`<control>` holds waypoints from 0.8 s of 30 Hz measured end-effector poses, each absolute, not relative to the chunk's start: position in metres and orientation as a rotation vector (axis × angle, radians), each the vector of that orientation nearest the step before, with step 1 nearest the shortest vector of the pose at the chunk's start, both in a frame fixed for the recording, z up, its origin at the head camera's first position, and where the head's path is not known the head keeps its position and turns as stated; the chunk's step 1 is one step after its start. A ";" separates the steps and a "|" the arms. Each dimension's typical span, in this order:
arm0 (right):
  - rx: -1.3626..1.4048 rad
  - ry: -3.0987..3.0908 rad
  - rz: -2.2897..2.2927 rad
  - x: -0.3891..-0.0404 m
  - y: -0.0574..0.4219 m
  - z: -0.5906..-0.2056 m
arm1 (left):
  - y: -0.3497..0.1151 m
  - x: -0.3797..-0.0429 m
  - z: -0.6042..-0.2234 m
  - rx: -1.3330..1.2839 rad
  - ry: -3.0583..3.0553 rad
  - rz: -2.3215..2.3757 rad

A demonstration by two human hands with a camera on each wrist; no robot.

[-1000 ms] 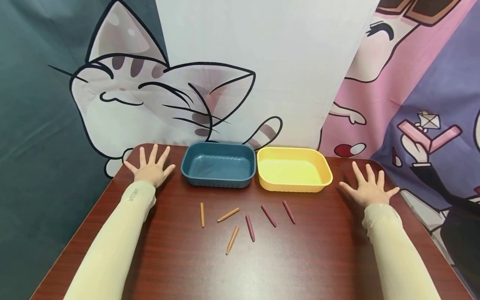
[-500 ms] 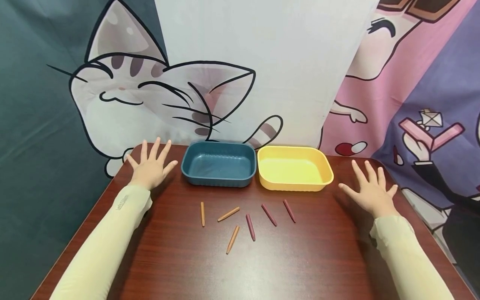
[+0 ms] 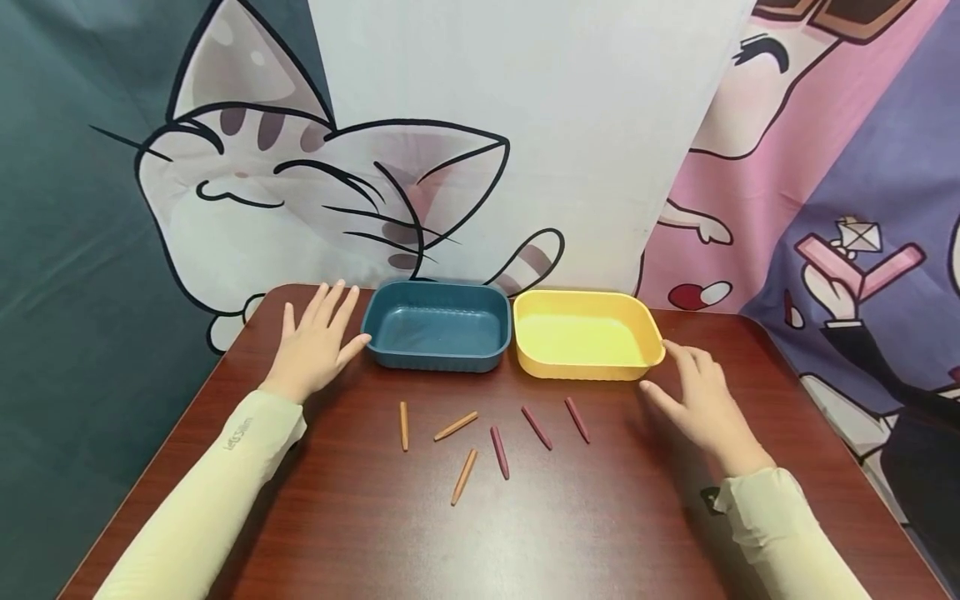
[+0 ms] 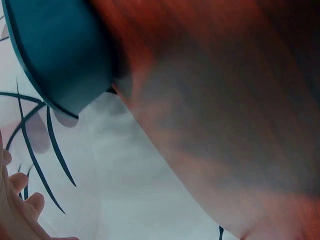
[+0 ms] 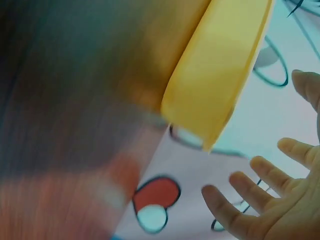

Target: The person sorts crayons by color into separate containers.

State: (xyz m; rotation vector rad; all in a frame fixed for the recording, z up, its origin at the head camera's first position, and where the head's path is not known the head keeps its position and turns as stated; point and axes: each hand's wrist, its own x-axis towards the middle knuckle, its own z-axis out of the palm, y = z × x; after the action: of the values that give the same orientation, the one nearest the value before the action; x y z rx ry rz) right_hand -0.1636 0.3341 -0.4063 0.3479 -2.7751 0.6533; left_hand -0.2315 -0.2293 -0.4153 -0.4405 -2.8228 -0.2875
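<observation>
- Left hand (image 3: 315, 350), fingers straight and empty, just beside the blue tray (image 3: 437, 326);
- Right hand (image 3: 701, 404), fingers loose and empty, near the yellow tray (image 3: 587, 336);
- Six crayons (image 3: 498, 452) lie unobstructed on the desk (image 3: 525, 533) between both hands.

Dark red-brown wooden table (image 3: 600, 517) filling the lower frame, blue tray (image 3: 437, 326) and yellow tray (image 3: 587, 335) side by side at centre, three orange crayons (image 3: 456, 426) and three maroon crayons (image 3: 536, 427) scattered below them
</observation>
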 end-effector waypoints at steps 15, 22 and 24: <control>0.298 -2.872 1.001 -0.162 0.270 -0.423 | -0.221 -0.224 -0.431 -0.538 -2.906 -0.273; 0.265 -2.963 1.004 -0.165 0.251 -0.429 | -0.219 -0.224 -0.435 -0.558 -2.923 -0.273; 0.258 -2.989 1.002 -0.166 0.246 -0.430 | -0.219 -0.224 -0.436 -0.559 -2.926 -0.280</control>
State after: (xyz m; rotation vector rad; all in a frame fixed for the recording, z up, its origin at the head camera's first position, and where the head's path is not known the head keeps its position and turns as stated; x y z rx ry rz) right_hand -0.1661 0.2460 -0.4298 0.2581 -2.9889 1.0022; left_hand -0.2239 -0.2190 -0.4357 -0.5592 -2.9262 -0.2796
